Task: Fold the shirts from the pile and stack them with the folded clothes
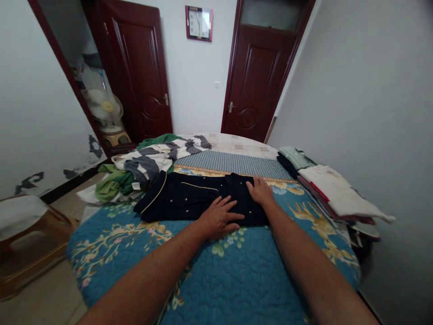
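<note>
A navy garment (199, 192) with small pale dots and cream piping lies folded into a long strip across the table. It looks like a pajama shirt, its piped edge at the left end. My left hand (221, 218) rests flat on its near middle, fingers spread. At the right end, my right hand (261, 191) lies on the cloth with its fingers stretched out, the outer ones partly hidden. Neither hand grips the fabric.
A blue floral quilted cover (237, 271) drapes the round table. Rumpled clothes (149, 162), striped and green, lie at the back left. Folded clothes (334, 189) are stacked along the right edge. A wooden stool (37, 234) stands at the left.
</note>
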